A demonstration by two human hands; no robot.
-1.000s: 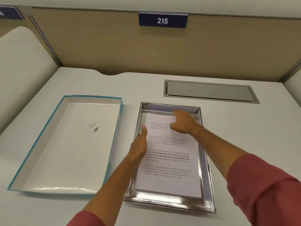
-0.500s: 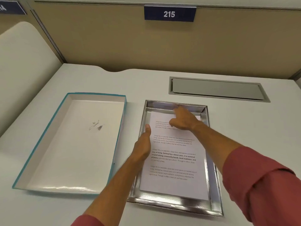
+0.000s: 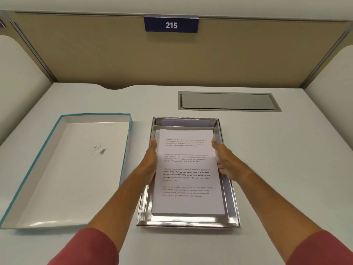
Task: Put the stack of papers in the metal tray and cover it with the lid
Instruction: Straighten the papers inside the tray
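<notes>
A stack of printed white papers (image 3: pixel 188 178) lies flat inside the shiny metal tray (image 3: pixel 188 222) in the middle of the desk. My left hand (image 3: pixel 150 161) presses flat against the stack's left edge, fingers straight. My right hand (image 3: pixel 224 161) rests against the stack's right edge, its fingers partly under or beside the sheets. The lid (image 3: pixel 66 169), a shallow box with teal outer sides and a white inside, lies upside down to the left of the tray, untouched.
A grey cable hatch (image 3: pixel 227 101) is set into the desk behind the tray. A tan partition (image 3: pixel 172 58) with a blue "215" sign (image 3: pixel 171 25) closes the back. White side panels stand at left and right.
My right hand has come off the top of the stack and moved to its right edge. The left hand stays at the left edge. The stack now sits straighter in the tray.
</notes>
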